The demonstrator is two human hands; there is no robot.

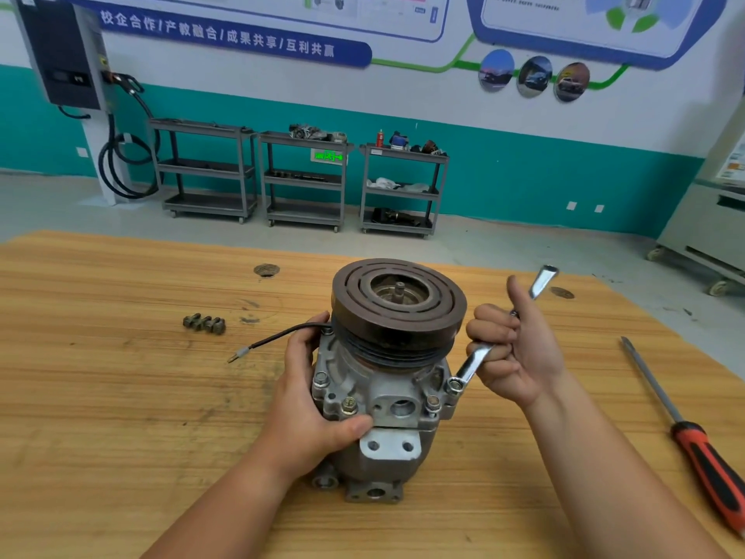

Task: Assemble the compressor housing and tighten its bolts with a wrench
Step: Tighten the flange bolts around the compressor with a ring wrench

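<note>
A grey metal compressor [387, 397] stands upright on the wooden table [121, 417], its dark grooved pulley [399, 300] on top. Several bolts sit in the housing flange, one at the front [349, 405]. My left hand [318, 401] grips the housing's left side, thumb across the front. My right hand [516, 349] holds a silver wrench [475, 363] by its middle. The wrench's ring end sits over a bolt [454, 385] on the flange's right side; its other end points up and away. A black wire [278, 336] runs from the compressor to the left.
A small pile of loose bolts [204, 323] lies on the table to the left. A screwdriver with a red and black handle [701, 457] lies at the right edge. Grey shelf carts [306, 179] stand against the far wall.
</note>
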